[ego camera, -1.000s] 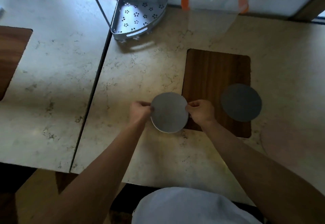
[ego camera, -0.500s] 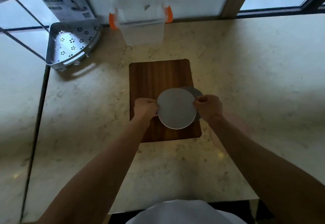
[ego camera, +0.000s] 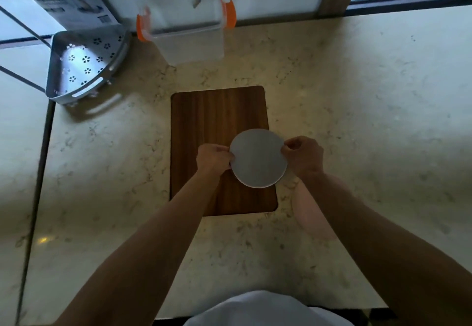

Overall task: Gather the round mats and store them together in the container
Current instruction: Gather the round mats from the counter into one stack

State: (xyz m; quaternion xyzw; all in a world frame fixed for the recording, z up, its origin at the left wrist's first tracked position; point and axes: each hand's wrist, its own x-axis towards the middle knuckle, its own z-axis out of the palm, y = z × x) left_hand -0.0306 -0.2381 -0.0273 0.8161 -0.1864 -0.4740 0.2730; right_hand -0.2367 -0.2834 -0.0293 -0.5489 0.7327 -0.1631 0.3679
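Across the whole view runs a pale marbled countertop (ego camera: 357,100), and we stand at its near edge, looking down over both bare forearms. On it, in the middle, lies a dark wooden cutting board (ego camera: 217,121) with rounded corners, its long side running away from us. Beyond the board, against the back wall, sits the clear plastic container (ego camera: 186,34) with orange clips at its left and right ends; its inside looks pale and blurred, and we cannot tell whether anything lies in it. To the left of the container stands a white perforated corner rack (ego camera: 84,65) with flower-shaped holes, and behind that leans a printed cardboard box (ego camera: 63,3). Between our hands we hold a light grey round mat (ego camera: 258,158), flat side facing up, over the board's right edge so that part of it overhangs the countertop. Our left hand (ego camera: 213,158) pinches the mat's left rim with curled fingers, and our right hand (ego camera: 304,155) pinches the right rim in the same closed way. Whether a second mat lies under the grey one we cannot tell.
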